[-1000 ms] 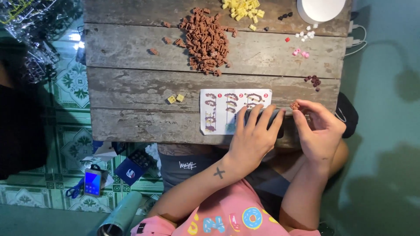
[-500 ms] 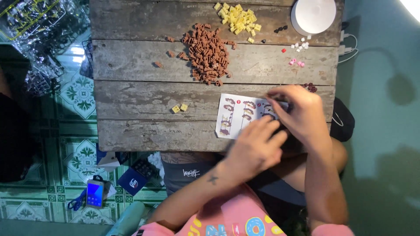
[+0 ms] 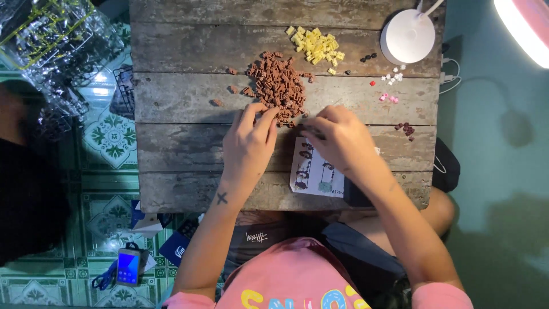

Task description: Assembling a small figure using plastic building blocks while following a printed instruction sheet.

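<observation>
Weathered plank table [image 3: 171, 97], grey, cracked. Green patterned tile floor [image 3: 108, 137] at left. Teal wall [image 3: 497, 171] at right. White lamp base [image 3: 408, 38] on table; lit lamp head [image 3: 523, 26] top right.

Pink printed shirt, cross-tattooed forearm

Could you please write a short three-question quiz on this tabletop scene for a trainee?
1. True or false: both hands reach the brown brick pile.
2. Which colour is the pile beside the lamp base: A yellow, B green, C blue?
3. What lies under the right hand?

Key: 1 true, the left hand and the right hand meet at the pile's near edge; 2 A, the yellow bricks; 3 the instruction sheet.
</observation>
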